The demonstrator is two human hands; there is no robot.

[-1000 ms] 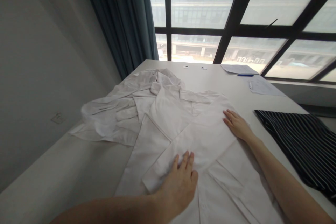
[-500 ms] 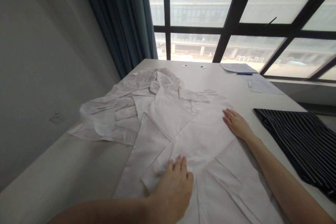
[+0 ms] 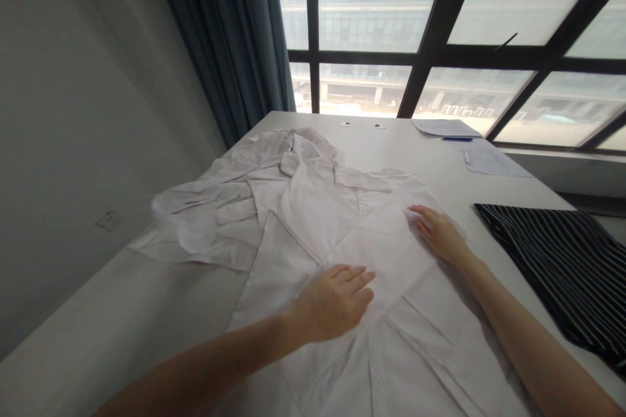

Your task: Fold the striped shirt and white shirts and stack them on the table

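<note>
A white long-sleeved shirt point(image 3: 298, 208) lies spread on the white table point(image 3: 147, 300), with one sleeve or side bunched in crumpled folds point(image 3: 205, 215) to the left. My left hand point(image 3: 332, 300) lies flat on the shirt's middle, fingers pointing right, holding nothing. My right hand point(image 3: 437, 233) rests on the shirt's right side, near a diagonal fold, its fingers slightly apart and holding nothing. The shirt's collar point(image 3: 364, 178) sits beyond both hands.
A dark striped cloth point(image 3: 552, 267) lies on the table's right side. Sheets of paper point(image 3: 443, 128) and a blue pen point(image 3: 457, 139) lie at the far edge. A wall stands left; a large window and dark curtain point(image 3: 220, 32) stand beyond.
My left hand has slid up and to the right across the shirt and turned its fingers rightward. My right hand has shifted slightly left. The fabric under my left hand looks flatter.
</note>
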